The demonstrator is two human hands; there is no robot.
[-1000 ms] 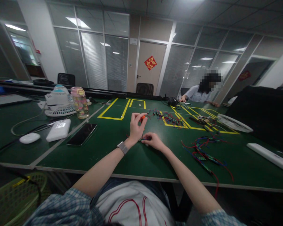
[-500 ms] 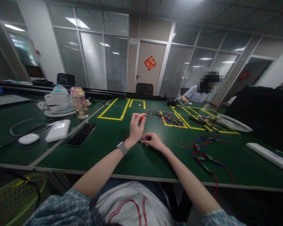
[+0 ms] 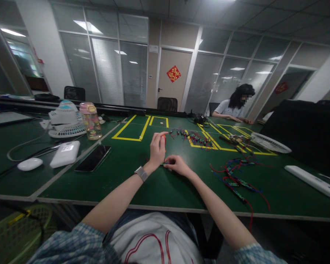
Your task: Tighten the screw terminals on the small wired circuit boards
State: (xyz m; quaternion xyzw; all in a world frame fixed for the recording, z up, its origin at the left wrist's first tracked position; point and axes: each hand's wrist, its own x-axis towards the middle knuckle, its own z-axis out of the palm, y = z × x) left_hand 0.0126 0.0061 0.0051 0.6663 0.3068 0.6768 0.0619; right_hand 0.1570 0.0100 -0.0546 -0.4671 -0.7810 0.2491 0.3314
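My left hand, a watch on its wrist, is closed round a small orange tool. Only bits of orange show between the fingers, so I cannot tell its exact kind. Lower and just to the right, my right hand pinches a small green circuit board against the table. Thin wires stick out at its left side, and the fingers hide part of it. Beyond my hands lies a row of small circuit boards with red and blue wires. More wired boards lie in a loose cluster to my right.
On the green table at left are a phone, a white power bank, a white mouse, a bottle and a fan. A white bar lies far right. Another person sits across, hands on the table.
My left fingers have shifted slightly on the orange tool, the index finger now straighter. My right hand stays on the circuit board. The person opposite has drawn one hand inward.
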